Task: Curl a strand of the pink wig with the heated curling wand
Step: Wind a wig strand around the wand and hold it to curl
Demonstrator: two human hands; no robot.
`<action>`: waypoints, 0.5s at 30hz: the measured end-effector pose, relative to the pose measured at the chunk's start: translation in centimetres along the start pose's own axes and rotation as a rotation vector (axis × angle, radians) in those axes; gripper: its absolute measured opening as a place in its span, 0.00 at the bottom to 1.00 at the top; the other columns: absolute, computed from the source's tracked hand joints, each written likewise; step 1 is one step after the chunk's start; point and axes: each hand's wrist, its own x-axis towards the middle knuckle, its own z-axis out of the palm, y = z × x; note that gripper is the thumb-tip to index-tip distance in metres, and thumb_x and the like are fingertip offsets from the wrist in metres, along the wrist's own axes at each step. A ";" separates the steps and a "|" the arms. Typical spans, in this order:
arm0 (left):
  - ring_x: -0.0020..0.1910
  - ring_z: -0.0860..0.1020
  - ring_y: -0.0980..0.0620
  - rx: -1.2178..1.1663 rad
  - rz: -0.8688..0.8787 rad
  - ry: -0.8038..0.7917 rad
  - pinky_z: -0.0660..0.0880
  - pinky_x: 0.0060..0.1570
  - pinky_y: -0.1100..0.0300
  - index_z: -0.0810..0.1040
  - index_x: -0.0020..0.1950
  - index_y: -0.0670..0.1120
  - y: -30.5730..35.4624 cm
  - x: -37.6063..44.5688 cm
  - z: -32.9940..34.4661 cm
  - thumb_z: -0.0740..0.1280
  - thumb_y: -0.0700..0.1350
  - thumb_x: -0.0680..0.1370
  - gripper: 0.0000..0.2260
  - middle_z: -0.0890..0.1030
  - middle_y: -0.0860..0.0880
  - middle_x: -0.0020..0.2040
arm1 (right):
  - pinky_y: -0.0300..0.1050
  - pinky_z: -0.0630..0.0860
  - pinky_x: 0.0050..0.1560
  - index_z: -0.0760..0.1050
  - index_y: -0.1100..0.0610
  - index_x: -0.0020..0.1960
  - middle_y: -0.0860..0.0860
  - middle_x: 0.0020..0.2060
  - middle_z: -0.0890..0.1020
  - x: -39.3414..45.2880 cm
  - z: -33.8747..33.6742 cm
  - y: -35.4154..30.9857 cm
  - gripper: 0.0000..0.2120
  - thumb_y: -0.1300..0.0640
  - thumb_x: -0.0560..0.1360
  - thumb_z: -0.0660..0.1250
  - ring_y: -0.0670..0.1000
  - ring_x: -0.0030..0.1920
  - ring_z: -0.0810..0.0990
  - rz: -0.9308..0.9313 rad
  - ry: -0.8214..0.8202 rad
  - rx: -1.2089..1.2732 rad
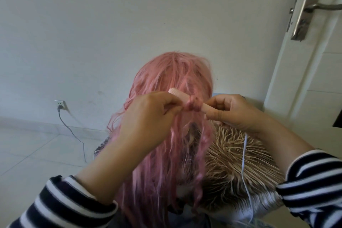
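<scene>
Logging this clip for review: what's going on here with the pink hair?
A person in striped sleeves is curling a long pink wig. The right hand holds a pale pink curling wand level across the wig. A pink strand is coiled around its barrel, and the left hand pinches the strand beside the coil. A spiky blond wig lies lower right.

Pink wig looking synthetic, fibres stringy with slight sheen. Curling wand showing matt pink barrel. Door handle gleaming brushed metal. Striped sleeves reading as knit cloth.
</scene>
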 end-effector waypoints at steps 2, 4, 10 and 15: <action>0.38 0.80 0.55 -0.005 -0.034 0.000 0.79 0.44 0.54 0.84 0.46 0.51 0.0 0.9 -0.5 0.71 0.45 0.71 0.05 0.79 0.58 0.35 | 0.43 0.67 0.31 0.79 0.58 0.47 0.55 0.34 0.79 0.0 0.0 -0.1 0.12 0.55 0.66 0.75 0.50 0.31 0.71 -0.013 0.003 -0.010; 0.40 0.81 0.54 -0.006 -0.027 -0.005 0.79 0.44 0.53 0.84 0.46 0.52 0.1 1.8 -1.0 0.72 0.47 0.71 0.05 0.82 0.55 0.37 | 0.43 0.67 0.31 0.79 0.58 0.47 0.55 0.34 0.79 -0.1 -0.1 -0.3 0.13 0.53 0.65 0.75 0.52 0.32 0.71 -0.031 0.003 -0.012; 0.38 0.78 0.59 0.081 0.019 -0.104 0.77 0.44 0.57 0.84 0.42 0.53 0.3 4.8 -2.3 0.74 0.50 0.68 0.05 0.79 0.62 0.34 | 0.40 0.69 0.30 0.80 0.53 0.44 0.46 0.30 0.81 0.0 -0.2 -0.4 0.08 0.56 0.66 0.74 0.44 0.30 0.75 -0.041 0.006 -0.060; 0.38 0.80 0.61 -0.028 -0.011 -0.203 0.76 0.41 0.66 0.83 0.38 0.49 0.4 7.2 -2.8 0.78 0.47 0.63 0.07 0.83 0.57 0.35 | 0.42 0.68 0.31 0.81 0.52 0.42 0.49 0.32 0.81 0.1 -0.1 -0.3 0.07 0.62 0.67 0.73 0.53 0.34 0.73 -0.043 0.014 -0.028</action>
